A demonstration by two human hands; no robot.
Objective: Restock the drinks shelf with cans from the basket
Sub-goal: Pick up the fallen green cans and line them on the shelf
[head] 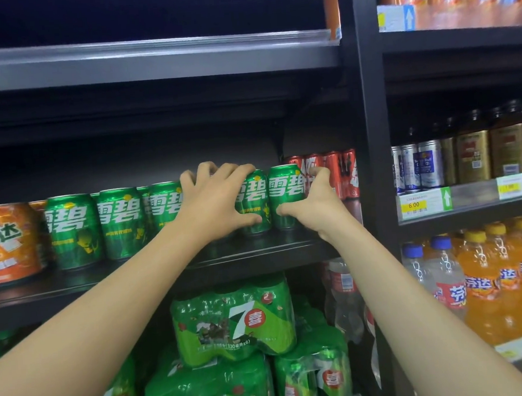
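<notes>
A row of green cans stands on the dark drinks shelf [257,253]. My left hand [213,201] wraps over a green can that it mostly hides, its thumb pressing the neighbouring green can [254,204]. My right hand [312,203] grips the rightmost green can [284,193], thumb across its front and fingers behind it. More green cans [119,223] line up to the left. The basket is out of view.
An orange can [6,243] stands at the row's left end, red cans [341,167] at its right. Green multipacks [234,320] fill the shelf below. A black upright [374,159] separates a bay of bottles [506,279] and tins on the right. The shelf above is dark.
</notes>
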